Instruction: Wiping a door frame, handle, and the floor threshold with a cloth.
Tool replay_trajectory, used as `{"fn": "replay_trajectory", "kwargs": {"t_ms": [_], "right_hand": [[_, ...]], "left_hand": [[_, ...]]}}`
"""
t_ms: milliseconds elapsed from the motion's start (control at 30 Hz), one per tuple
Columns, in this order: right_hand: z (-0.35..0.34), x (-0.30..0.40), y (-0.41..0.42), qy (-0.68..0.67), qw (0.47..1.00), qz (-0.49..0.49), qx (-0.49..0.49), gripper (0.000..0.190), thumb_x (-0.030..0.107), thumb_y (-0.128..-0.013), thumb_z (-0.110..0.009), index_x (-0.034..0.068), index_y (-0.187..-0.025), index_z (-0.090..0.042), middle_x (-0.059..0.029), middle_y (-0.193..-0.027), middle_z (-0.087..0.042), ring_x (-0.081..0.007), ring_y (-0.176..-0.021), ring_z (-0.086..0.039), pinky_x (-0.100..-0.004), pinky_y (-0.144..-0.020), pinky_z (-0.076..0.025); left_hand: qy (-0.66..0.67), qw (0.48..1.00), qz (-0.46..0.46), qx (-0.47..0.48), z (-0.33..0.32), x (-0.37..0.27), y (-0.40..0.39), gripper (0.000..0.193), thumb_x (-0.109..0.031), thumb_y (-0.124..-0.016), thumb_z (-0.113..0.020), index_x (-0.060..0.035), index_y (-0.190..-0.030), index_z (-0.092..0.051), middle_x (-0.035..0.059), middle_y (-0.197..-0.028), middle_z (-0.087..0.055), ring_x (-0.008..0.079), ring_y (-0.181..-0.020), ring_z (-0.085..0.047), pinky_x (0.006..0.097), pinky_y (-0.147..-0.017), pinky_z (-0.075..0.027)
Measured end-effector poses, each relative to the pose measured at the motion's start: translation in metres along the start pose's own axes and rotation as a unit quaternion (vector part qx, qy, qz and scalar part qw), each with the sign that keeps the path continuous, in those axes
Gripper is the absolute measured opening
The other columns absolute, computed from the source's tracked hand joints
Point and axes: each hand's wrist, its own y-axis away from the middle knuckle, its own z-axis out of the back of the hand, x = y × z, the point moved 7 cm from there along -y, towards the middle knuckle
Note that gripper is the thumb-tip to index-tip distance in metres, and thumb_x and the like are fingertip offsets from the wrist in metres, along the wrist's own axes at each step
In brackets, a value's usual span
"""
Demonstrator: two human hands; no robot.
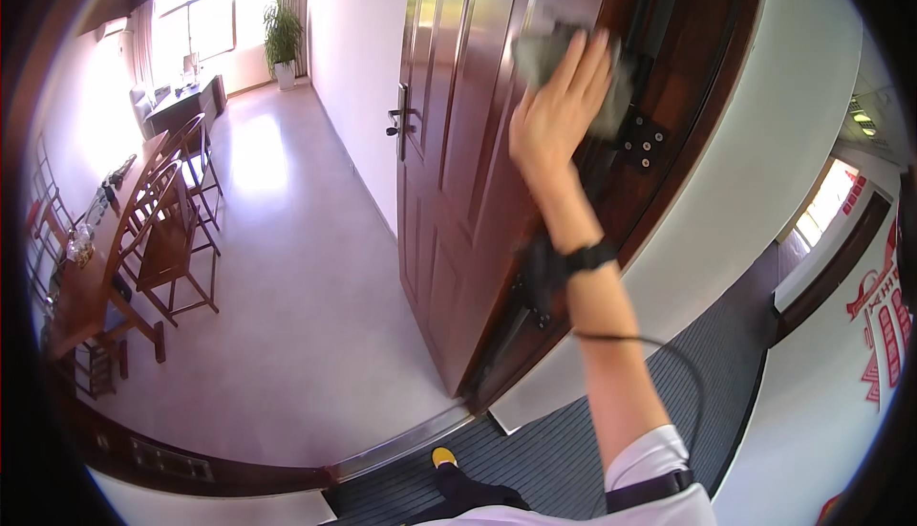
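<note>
My right hand (557, 114) is raised with its back towards me, its fingers stretched over a grey cloth (610, 107). Beneath the palm the cloth lies against the hinge side of a brown panelled door (458, 168), near the frame. Both cloth and fingers are somewhat blurred. The door stands open into a room, with a metal lever handle (401, 123) on its far edge. Close to the right of the cloth is a dark hinge plate with several screws (646, 142). A black strap with a device (591, 257) sits on my right wrist. My left hand is out of view.
A black cable (630, 338) loops beside my forearm. A metal threshold strip (408, 447) separates the pale room floor from the dark ribbed corridor floor (573, 447). Wooden chairs (168, 254) and a long table (89, 297) stand at the left; a potted plant (284, 35) is far back.
</note>
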Motion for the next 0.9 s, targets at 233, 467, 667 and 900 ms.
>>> {"fn": "replay_trajectory", "kwargs": {"t_ms": [233, 467, 667, 900], "right_hand": [[-0.002, -0.026, 0.236, -0.141, 0.952, -0.257, 0.093, 0.056, -0.004, -0.076, -0.038, -0.011, -0.128, -0.017, -0.032, -0.132, -0.019, -0.0449, -0.123, -0.022, -0.0437, -0.104, -0.016], [0.035, -0.065, 0.359, -0.307, 0.675, -0.626, 0.241, 0.032, 0.002, -0.082, -0.045, -0.003, -0.113, -0.04, -0.0117, -0.096, -0.056, -0.0258, -0.09, -0.055, -0.0345, -0.081, -0.042], [0.084, -0.055, 0.147, -0.379, 0.847, -0.371, 0.035, 0.028, 0.006, -0.085, -0.046, -0.002, -0.112, -0.042, -0.0073, -0.103, -0.051, -0.0141, -0.092, -0.049, -0.0267, -0.084, -0.039], [0.023, -0.041, 0.11, -0.103, 0.991, -0.082, 0.018, 0.055, -0.013, -0.066, -0.048, -0.001, -0.118, -0.034, -0.0297, -0.125, -0.031, -0.0463, -0.112, -0.037, -0.041, -0.092, -0.037]], "left_hand": [[-0.013, 1.0, 0.003, 0.008, -0.003, 0.0, -0.002, 0.036, -0.025, -0.086, -0.049, -0.0024, -0.113, -0.053, 0.0086, -0.114, -0.054, 0.021, -0.106, -0.048, 0.0352, -0.094, -0.035], [-0.031, 0.999, -0.006, 0.017, -0.01, 0.002, 0.005, 0.035, -0.024, -0.086, -0.049, -0.0027, -0.113, -0.053, 0.0082, -0.114, -0.054, 0.0202, -0.106, -0.048, 0.0345, -0.094, -0.035], [-0.005, 1.0, -0.01, 0.003, -0.01, 0.008, 0.016, 0.035, -0.024, -0.086, -0.049, -0.003, -0.114, -0.053, 0.0079, -0.114, -0.054, 0.0195, -0.106, -0.048, 0.0339, -0.094, -0.035], [0.015, 1.0, 0.006, 0.005, -0.021, 0.012, 0.016, 0.034, -0.023, -0.086, -0.05, -0.0032, -0.114, -0.053, 0.0076, -0.115, -0.054, 0.0187, -0.107, -0.048, 0.0331, -0.094, -0.035]]}}
